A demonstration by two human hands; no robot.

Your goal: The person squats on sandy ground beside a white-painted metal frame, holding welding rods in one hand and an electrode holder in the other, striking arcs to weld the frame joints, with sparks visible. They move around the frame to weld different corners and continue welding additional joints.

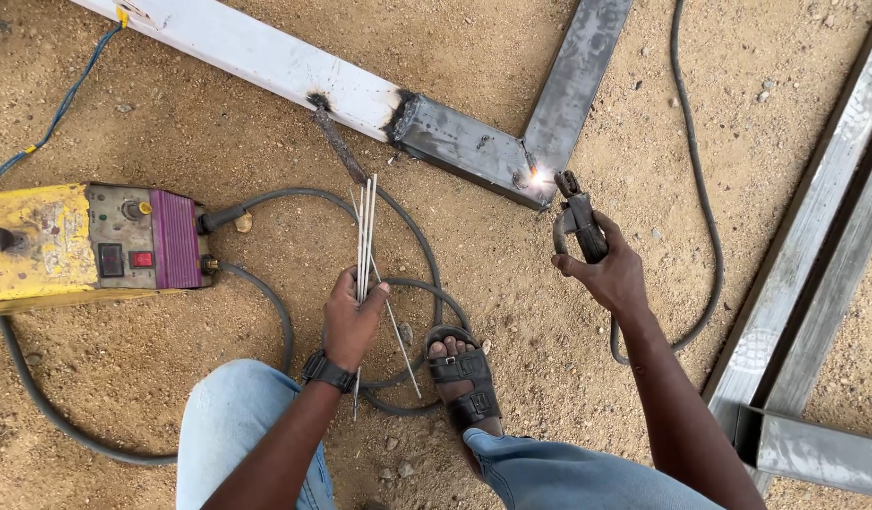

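My left hand (351, 316) grips a bundle of several thin grey welding rods (366, 231) that point away from me over the sand. My right hand (610, 274) holds a dark electrode holder (578, 219) whose tip meets the corner joint (540, 178) of two grey steel tubes, where a small bright spark glows. A white painted tube (256, 57) joins the grey steel tube (464, 146) at a burnt weld. I wear a wristwatch on my left arm, and my sandalled foot (462, 373) rests on the sand between my arms.
A yellow welding machine (86, 246) with a purple front sits at left, its grey cables (266, 302) looping over the sand around my foot. Another cable (701, 189) runs past my right hand. Several steel tubes (823, 236) lie along the right edge.
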